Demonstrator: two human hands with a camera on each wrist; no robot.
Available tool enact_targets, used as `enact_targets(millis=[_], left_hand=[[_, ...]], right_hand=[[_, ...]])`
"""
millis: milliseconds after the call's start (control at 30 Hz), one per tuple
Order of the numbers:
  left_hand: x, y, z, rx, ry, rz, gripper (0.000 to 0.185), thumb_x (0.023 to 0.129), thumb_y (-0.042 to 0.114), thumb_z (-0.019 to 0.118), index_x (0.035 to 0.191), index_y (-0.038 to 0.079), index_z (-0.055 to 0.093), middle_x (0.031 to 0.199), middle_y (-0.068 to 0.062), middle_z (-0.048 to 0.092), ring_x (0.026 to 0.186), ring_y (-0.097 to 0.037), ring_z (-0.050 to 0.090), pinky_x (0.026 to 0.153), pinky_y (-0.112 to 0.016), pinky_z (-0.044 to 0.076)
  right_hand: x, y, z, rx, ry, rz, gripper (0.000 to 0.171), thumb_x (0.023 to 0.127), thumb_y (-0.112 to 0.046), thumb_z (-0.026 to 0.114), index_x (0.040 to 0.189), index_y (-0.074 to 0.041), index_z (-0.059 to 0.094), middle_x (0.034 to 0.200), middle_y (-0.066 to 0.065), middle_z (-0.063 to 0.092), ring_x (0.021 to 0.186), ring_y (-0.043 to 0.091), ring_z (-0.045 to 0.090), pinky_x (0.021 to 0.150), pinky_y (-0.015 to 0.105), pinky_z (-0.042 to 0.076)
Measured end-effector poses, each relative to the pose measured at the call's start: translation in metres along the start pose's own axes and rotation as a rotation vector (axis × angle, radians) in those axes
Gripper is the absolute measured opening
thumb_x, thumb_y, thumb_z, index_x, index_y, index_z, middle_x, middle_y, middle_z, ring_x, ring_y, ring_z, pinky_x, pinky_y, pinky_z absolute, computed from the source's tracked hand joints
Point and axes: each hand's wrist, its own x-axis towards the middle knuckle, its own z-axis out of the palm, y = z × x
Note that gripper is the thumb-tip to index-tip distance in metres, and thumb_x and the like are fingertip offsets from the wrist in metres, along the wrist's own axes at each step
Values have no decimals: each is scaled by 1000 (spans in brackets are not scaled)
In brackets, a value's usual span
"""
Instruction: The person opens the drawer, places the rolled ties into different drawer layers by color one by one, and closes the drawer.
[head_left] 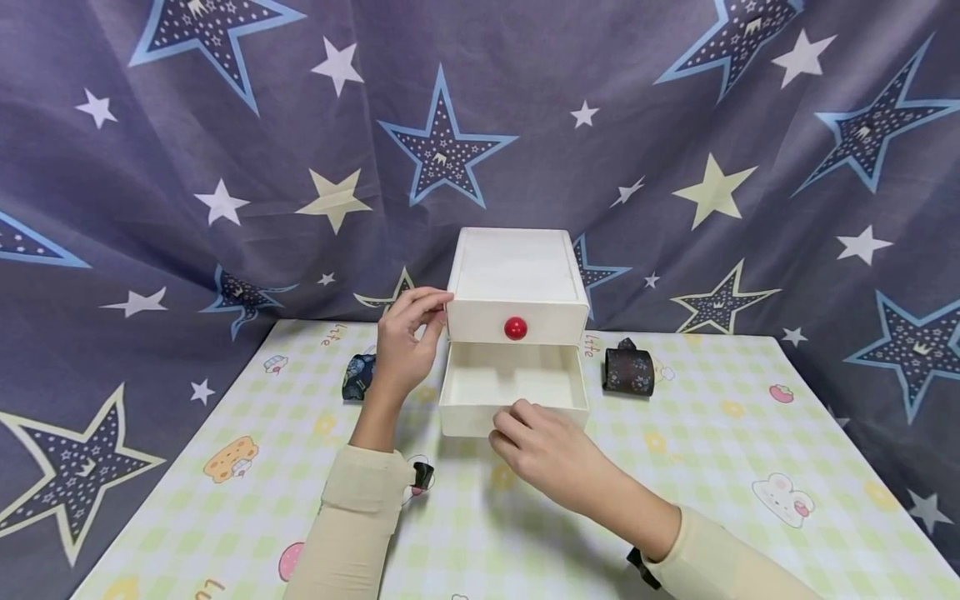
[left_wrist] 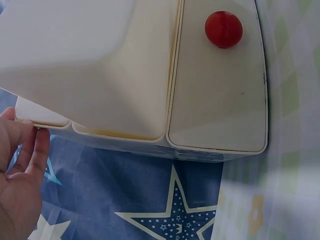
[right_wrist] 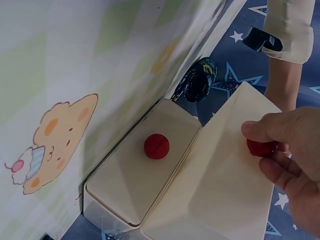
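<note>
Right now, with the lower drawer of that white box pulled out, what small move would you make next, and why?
Probably let go of the lower drawer's red round knob: the right hand pinches it, the white plastic lower drawer stands open, and the left hand steadies the white two-drawer box.

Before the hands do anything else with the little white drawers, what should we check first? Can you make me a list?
1. Bottom drawer pulled out: ok, it sticks out from the box.
2. Drawer has room inside: ok, it looks empty in the head view.
3. Right hand holds the bottom knob: ok, its fingers pinch it in the right wrist view.
4. Left hand steadies the box: ok, its fingers touch the box's left front corner.
5. Top drawer shut: ok, its red knob sits flush with the front.
6. Dark rolls nearby: ok, one roll lies right of the box, another left.
</note>
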Motion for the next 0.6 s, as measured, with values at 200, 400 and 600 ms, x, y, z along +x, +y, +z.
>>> enact_targets(millis=[200, 400, 600], left_hand=[[0, 0, 0, -2, 3, -4, 27, 92, -16, 65, 115, -6, 74, 116, -17, 66, 99, -31, 68, 88, -27, 61], [0, 0, 0, -8, 7, 4, 27, 91, -17, 65, 114, -6, 74, 116, -17, 66, 99, -32, 68, 87, -29, 62], [0, 0, 0, -5, 4, 1, 27, 92, -16, 64, 115, -6, 74, 116, -16, 66, 99, -31, 68, 87, -30, 62]], right_hand=[[-1, -3, -2, 3, -1, -2, 12, 96, -5, 58, 97, -9, 69, 97, 2, 56, 85, 20, 47, 68, 25, 46], [-3, -4, -3, -2, -6, -8, 11, 95, -5, 60, 97, -9, 70, 97, 2, 56, 85, 20, 47, 69, 25, 47], [-4, -6, -5, -5, -10, -16, 16, 97, -3, 55, 98, -9, 70, 97, 2, 56, 85, 21, 48, 68, 24, 47]])
